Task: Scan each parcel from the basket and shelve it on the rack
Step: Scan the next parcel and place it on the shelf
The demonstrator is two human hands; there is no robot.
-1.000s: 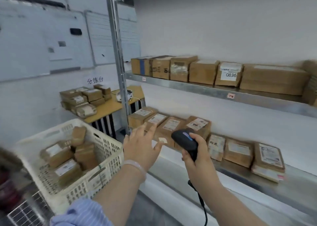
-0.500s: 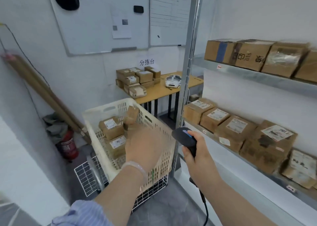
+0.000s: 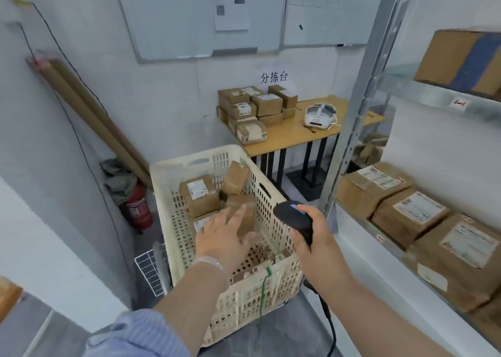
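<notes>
A white headset [image 3: 320, 115] sits on the wooden bench [image 3: 292, 137] by the far wall. A red fire extinguisher [image 3: 138, 207] stands on the floor below long cardboard tubes [image 3: 92, 116] leaning in the corner. Whiteboards [image 3: 173, 17] hang above.

Hands: 2, L hand [image 3: 222, 234] & R hand [image 3: 311, 237]
Scanner [image 3: 294, 215]: 1
Basket [image 3: 176, 166]: 1
Parcels in basket [image 3: 199, 196]: at least 4 vis.
Whiteboards [image 3: 168, 17]: 2
Extinguisher [image 3: 138, 207]: 1
Headset [image 3: 318, 115]: 1

A wooden bench [image 3: 298, 137] on black legs is set against a white wall [image 3: 168, 99]. Just above the bench a paper sign [image 3: 273, 77] is fixed. Higher still, a whiteboard [image 3: 173, 17] with papers pinned to it and a second whiteboard [image 3: 325, 9] are hung side by side. A white headset [image 3: 318, 115] is laid on the bench. Left of the bench, long cardboard tubes [image 3: 89, 109] are leant on the wall, and a red fire extinguisher [image 3: 138, 207] is stood on the grey floor [image 3: 295, 337].
</notes>
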